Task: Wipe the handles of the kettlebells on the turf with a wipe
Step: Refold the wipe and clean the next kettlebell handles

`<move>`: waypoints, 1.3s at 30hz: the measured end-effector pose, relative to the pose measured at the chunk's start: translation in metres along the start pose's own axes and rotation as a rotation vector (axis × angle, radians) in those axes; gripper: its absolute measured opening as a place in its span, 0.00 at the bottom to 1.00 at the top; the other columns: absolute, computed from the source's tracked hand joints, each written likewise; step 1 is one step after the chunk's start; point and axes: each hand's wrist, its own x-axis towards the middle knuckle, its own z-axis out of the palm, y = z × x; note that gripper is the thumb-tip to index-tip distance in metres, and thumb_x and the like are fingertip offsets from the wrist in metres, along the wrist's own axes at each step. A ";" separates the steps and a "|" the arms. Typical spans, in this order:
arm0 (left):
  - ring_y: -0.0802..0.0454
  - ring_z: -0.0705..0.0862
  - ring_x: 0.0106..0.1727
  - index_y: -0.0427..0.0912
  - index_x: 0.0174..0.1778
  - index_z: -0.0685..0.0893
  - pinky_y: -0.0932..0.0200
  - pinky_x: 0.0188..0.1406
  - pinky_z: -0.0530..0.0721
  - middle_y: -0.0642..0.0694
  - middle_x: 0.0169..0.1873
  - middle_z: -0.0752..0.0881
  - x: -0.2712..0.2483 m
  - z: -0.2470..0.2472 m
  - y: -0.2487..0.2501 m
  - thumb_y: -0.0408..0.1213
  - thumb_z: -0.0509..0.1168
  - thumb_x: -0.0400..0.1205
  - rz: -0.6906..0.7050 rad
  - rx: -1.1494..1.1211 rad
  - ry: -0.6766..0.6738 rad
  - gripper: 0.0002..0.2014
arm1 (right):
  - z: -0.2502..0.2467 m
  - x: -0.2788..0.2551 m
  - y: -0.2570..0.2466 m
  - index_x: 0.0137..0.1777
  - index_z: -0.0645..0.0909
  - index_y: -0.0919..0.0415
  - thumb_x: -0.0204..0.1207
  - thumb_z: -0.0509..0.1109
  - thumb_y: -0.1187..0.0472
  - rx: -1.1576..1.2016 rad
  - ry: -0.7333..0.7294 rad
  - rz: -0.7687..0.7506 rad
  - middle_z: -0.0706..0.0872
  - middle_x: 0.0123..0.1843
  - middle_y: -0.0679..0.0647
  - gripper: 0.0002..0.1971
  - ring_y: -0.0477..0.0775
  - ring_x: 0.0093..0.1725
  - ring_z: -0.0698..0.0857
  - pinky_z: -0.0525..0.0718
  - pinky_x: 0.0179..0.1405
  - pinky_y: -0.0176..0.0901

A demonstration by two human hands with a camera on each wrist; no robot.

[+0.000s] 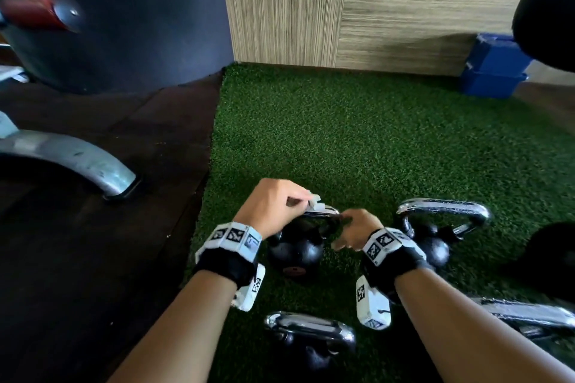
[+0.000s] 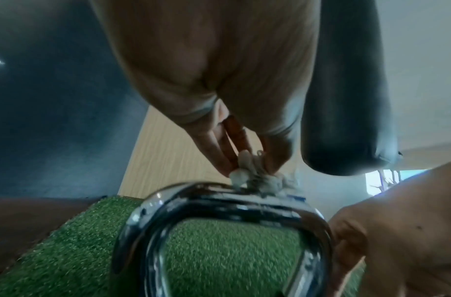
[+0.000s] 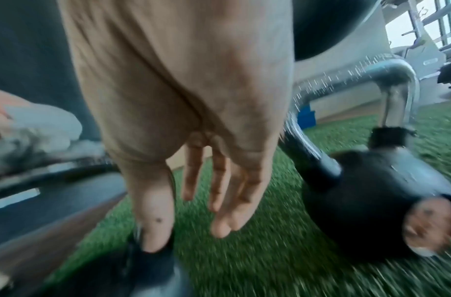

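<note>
Nearest, left hand (image 1: 273,207) pinching wipe (image 1: 315,200) onto chrome handle (image 2: 219,203) of kettlebell (image 1: 294,250) on turf (image 1: 357,134), bar running left-right toward right hand (image 1: 354,228), fingers loosely extended, thumb steadying handle's right corner.

Left hand (image 1: 273,205) fingertips pinched together pointing down, right hand (image 1: 354,228) fingers straight, relaxed
</note>
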 end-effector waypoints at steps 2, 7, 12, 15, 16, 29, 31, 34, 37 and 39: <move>0.64 0.90 0.57 0.45 0.55 0.95 0.64 0.64 0.86 0.51 0.56 0.93 -0.001 0.011 0.004 0.34 0.76 0.79 0.005 0.036 0.031 0.10 | 0.021 0.003 0.006 0.71 0.81 0.62 0.63 0.88 0.63 0.198 -0.073 -0.033 0.90 0.56 0.60 0.35 0.57 0.53 0.86 0.84 0.48 0.46; 0.53 0.93 0.49 0.46 0.53 0.96 0.56 0.55 0.89 0.48 0.49 0.95 -0.003 0.017 0.004 0.38 0.78 0.78 -0.068 0.126 0.041 0.08 | 0.039 0.015 0.008 0.59 0.82 0.64 0.69 0.85 0.66 0.504 -0.065 0.013 0.85 0.38 0.59 0.21 0.48 0.25 0.84 0.82 0.26 0.40; 0.59 0.93 0.44 0.45 0.53 0.95 0.57 0.51 0.90 0.49 0.46 0.95 -0.023 0.003 -0.017 0.42 0.80 0.77 -0.128 0.116 0.216 0.10 | 0.043 0.020 0.016 0.63 0.86 0.66 0.67 0.86 0.66 0.538 -0.039 -0.040 0.89 0.45 0.70 0.23 0.60 0.37 0.83 0.82 0.38 0.55; 0.60 0.93 0.51 0.44 0.56 0.94 0.58 0.53 0.90 0.50 0.52 0.94 -0.029 0.004 -0.017 0.40 0.78 0.79 -0.019 0.120 0.152 0.11 | 0.044 0.023 0.018 0.58 0.89 0.62 0.64 0.88 0.62 0.499 0.023 -0.067 0.92 0.47 0.71 0.21 0.61 0.37 0.87 0.89 0.44 0.60; 0.61 0.92 0.51 0.43 0.56 0.94 0.60 0.52 0.90 0.50 0.53 0.94 -0.030 0.005 -0.017 0.40 0.77 0.80 0.005 0.118 0.152 0.10 | 0.045 0.023 0.018 0.57 0.90 0.61 0.63 0.88 0.61 0.488 0.043 -0.071 0.93 0.46 0.69 0.21 0.60 0.36 0.87 0.90 0.45 0.61; 0.64 0.91 0.47 0.46 0.53 0.96 0.77 0.43 0.82 0.53 0.47 0.95 -0.054 -0.006 -0.069 0.39 0.78 0.79 -0.193 -0.029 0.427 0.08 | 0.050 0.027 0.021 0.57 0.90 0.58 0.60 0.90 0.55 0.470 0.085 -0.100 0.93 0.48 0.65 0.25 0.59 0.42 0.86 0.89 0.55 0.66; 0.65 0.91 0.50 0.46 0.55 0.95 0.70 0.53 0.86 0.53 0.48 0.95 -0.060 -0.002 -0.086 0.39 0.78 0.80 -0.352 -0.212 0.408 0.09 | 0.050 0.025 0.021 0.54 0.91 0.60 0.60 0.90 0.58 0.514 0.081 -0.094 0.91 0.40 0.63 0.21 0.60 0.36 0.85 0.88 0.45 0.62; 0.59 0.93 0.45 0.52 0.50 0.94 0.59 0.54 0.90 0.48 0.45 0.95 -0.070 0.009 -0.105 0.37 0.78 0.79 -0.596 -0.520 0.319 0.06 | 0.050 0.024 0.022 0.52 0.91 0.62 0.63 0.88 0.63 0.559 0.057 -0.101 0.88 0.34 0.59 0.18 0.58 0.33 0.83 0.83 0.38 0.54; 0.59 0.93 0.49 0.58 0.47 0.94 0.64 0.54 0.88 0.56 0.42 0.95 -0.082 0.028 -0.114 0.41 0.80 0.77 -0.610 -0.388 0.186 0.07 | 0.051 0.023 0.023 0.51 0.90 0.62 0.64 0.88 0.66 0.594 0.049 -0.117 0.88 0.32 0.57 0.16 0.57 0.32 0.82 0.81 0.36 0.52; 0.58 0.93 0.51 0.52 0.52 0.95 0.55 0.61 0.88 0.56 0.43 0.95 -0.087 0.039 -0.114 0.40 0.80 0.77 -0.625 -0.425 0.237 0.08 | 0.052 0.024 0.024 0.52 0.90 0.63 0.64 0.88 0.66 0.605 0.046 -0.118 0.88 0.34 0.58 0.17 0.58 0.33 0.82 0.80 0.36 0.52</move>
